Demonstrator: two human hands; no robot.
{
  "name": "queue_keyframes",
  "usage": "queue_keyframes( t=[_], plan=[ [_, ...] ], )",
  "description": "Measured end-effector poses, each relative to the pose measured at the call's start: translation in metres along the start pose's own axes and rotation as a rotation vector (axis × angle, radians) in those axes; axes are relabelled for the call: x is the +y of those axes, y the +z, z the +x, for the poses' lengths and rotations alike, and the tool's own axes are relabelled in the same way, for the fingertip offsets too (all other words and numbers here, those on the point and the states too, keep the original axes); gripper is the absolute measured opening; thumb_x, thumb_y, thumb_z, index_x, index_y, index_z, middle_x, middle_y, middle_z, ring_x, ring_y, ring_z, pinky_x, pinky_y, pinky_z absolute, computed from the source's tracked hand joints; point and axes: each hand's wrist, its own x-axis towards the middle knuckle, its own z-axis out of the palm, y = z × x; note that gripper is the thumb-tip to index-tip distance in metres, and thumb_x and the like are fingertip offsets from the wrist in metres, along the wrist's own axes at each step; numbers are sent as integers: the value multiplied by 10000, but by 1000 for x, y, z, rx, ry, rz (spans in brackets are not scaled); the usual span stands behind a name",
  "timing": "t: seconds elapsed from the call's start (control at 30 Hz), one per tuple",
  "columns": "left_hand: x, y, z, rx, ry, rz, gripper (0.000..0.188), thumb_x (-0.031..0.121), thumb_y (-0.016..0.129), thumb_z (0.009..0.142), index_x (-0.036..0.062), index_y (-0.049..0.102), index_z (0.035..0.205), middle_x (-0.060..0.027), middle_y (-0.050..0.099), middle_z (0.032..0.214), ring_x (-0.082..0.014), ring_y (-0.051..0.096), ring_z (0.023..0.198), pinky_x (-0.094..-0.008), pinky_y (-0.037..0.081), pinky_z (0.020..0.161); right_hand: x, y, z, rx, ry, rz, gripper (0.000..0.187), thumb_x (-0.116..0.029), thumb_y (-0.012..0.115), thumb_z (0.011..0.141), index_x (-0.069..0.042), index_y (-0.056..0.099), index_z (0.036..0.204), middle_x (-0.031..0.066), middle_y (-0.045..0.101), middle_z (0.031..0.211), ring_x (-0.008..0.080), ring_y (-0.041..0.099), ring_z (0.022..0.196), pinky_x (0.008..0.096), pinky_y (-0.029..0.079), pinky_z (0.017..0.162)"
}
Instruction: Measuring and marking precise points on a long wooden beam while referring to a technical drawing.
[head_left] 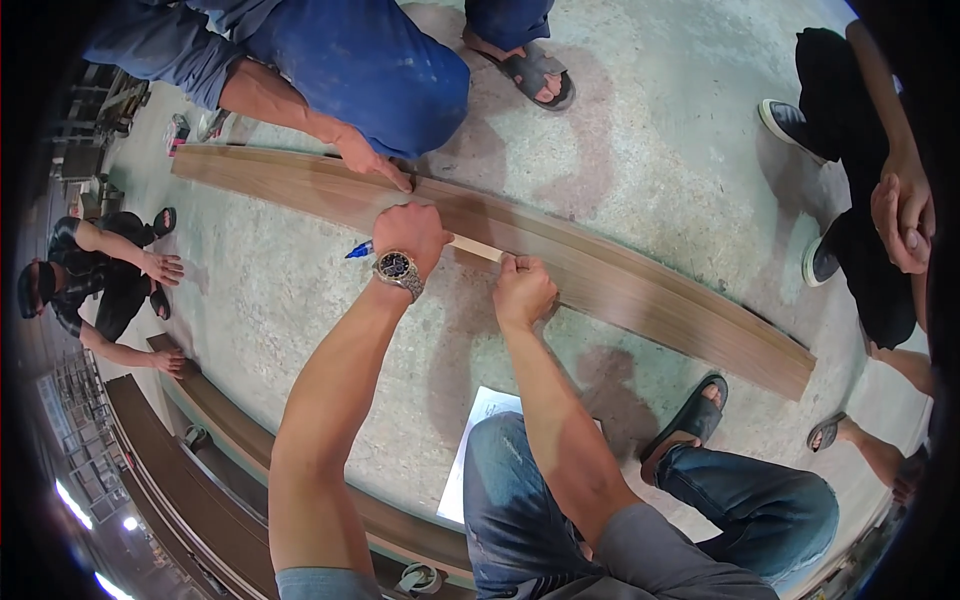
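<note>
A long wood-grain plank (640,290) with a raised ridge lies slantwise on the floor in front of me. My left hand (408,238), with a metal watch on its wrist, is closed over the plank's near edge. A blue marker (359,249) sticks out on its left side. Between my hands a thin pale yellow strip (477,248) runs along the plank; its exact kind is unclear. My right hand (525,290) pinches the strip's right end at the plank's near edge. Just beyond my left hand, another person's hand (375,162) points a finger down onto the plank.
A white paper sheet (480,425) lies by my knee. Dark brown planks (170,450) are stacked at the lower left, where a crouching person (105,260) touches one. Another person in blue trousers (360,70) kneels across the plank. More people are at the right.
</note>
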Motion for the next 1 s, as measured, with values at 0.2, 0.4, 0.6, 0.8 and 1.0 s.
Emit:
queue_keyframes(
  t=[0.2, 0.4, 0.6, 0.8, 1.0],
  plan=[
    [2, -1, 2, -5, -5, -11, 426, 511, 753, 789, 94, 751, 874, -127, 731, 850, -293, 725, 815, -404, 568, 697, -1, 1, 0, 26, -2, -21, 204, -300, 760, 819, -100, 726, 796, 162, 719, 768, 370, 701, 759, 471, 526, 723],
    [3, -1, 0, 54, -1, -9, 319, 410, 782, 792, 95, 761, 838, -119, 740, 815, -277, 734, 780, -375, 574, 677, -1, 2, -2, 6, 2, -20, 227, -314, 763, 818, -97, 696, 816, 158, 723, 790, 391, 693, 787, 489, 518, 743],
    [1, -4, -2, 53, -1, -15, 321, 411, 774, 802, 97, 764, 865, -120, 741, 840, -277, 733, 806, -378, 574, 690, -5, -17, 4, 60, 26, -57, 296, -312, 756, 825, -98, 614, 972, 187, 707, 835, 442, 672, 812, 529, 498, 751],
    [-3, -3, -2, 43, 12, -23, 313, 406, 772, 801, 103, 771, 880, -116, 742, 861, -277, 733, 824, -378, 575, 698, 10, -39, -6, -153, -734, -96, 407, -229, 709, 834, -21, 594, 1164, 207, 641, 1201, 407, 582, 1163, 518, 464, 936],
    [-5, 2, 2, 42, 29, -43, 267, 364, 774, 787, 103, 773, 844, -120, 738, 847, -283, 734, 798, -388, 575, 684, 7, -25, 19, -412, -1285, -448, 627, -365, 574, 923, 16, 477, 1411, 144, 387, 1541, 372, 236, 1479, 626, 152, 1193]
  ],
)
